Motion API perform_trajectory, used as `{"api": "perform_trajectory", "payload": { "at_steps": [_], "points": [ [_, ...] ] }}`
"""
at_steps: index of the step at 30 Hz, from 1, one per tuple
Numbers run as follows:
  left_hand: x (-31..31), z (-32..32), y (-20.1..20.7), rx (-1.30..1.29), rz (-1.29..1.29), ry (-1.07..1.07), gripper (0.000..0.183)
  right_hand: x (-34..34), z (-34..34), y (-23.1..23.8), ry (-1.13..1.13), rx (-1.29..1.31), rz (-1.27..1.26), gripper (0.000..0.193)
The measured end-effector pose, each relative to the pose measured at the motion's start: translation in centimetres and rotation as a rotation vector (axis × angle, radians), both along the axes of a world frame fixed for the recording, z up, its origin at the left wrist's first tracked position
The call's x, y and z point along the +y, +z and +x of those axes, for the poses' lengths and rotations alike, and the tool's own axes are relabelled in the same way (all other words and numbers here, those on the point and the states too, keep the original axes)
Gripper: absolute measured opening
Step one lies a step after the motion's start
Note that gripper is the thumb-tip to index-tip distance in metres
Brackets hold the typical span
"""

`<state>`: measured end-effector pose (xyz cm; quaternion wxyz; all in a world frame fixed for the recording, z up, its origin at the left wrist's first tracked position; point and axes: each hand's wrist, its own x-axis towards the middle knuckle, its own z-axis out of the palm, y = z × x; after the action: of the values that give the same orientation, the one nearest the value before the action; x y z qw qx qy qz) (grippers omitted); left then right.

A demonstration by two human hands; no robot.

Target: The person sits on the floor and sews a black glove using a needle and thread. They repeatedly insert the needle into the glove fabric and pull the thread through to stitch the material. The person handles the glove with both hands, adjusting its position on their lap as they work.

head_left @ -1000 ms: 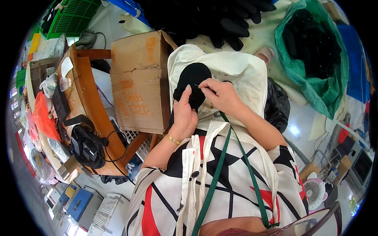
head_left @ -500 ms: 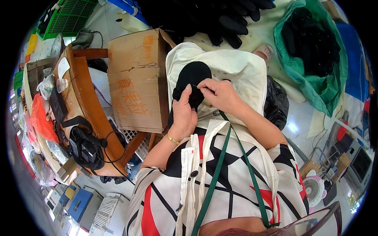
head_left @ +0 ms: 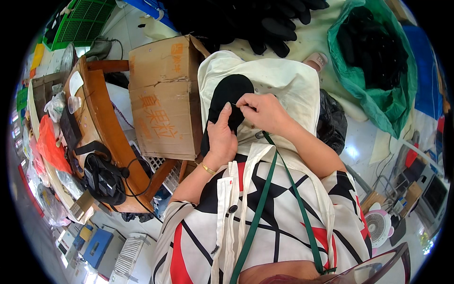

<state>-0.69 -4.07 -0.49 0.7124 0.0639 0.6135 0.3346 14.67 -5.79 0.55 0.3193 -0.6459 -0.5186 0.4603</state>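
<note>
Left hand is closed around a black sock; right hand is pinched on it, near a cardboard box at left.

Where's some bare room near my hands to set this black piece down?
Free: cream cloth right of the black fabric piece, and the cardboard box top at left. Crowded: black glove pile ahead, green bag at right.
</note>
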Motion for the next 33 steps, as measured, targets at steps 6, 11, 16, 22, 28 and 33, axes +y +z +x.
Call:
{"api": "perform_trajectory", "payload": {
  "at_steps": [6,11,16,22,28,33],
  "points": [
    [-0.5,0.1,0.3,-0.047,0.202,-0.049,0.039,-0.3,-0.2,-0.4,-0.018,0.128,-0.065,0.013],
    [-0.8,-1.3,-1.2,0.056,0.206,-0.19,0.031,-1.0,-0.5,-0.7,-0.045,0.154,-0.073,0.015],
    [0.1,-0.8,0.1,-0.047,0.087,-0.126,0.023,-1.5,-0.5,-1.6,-0.045,0.171,0.009,0.013],
    [0.5,-0.2,0.1,-0.054,0.063,-0.095,0.019,-1.7,-0.5,-2.5,-0.062,0.195,0.051,0.012],
    [-0.4,-0.7,-1.6,-0.015,0.162,-0.148,0.022,-1.6,-1.8,-2.2,-0.084,0.098,0.096,0.011],
    [-0.1,0.5,0.3,0.169,0.263,-0.261,0.03,0.0,-2.1,-1.9,-0.185,0.255,-0.106,0.012]
  ]
}}
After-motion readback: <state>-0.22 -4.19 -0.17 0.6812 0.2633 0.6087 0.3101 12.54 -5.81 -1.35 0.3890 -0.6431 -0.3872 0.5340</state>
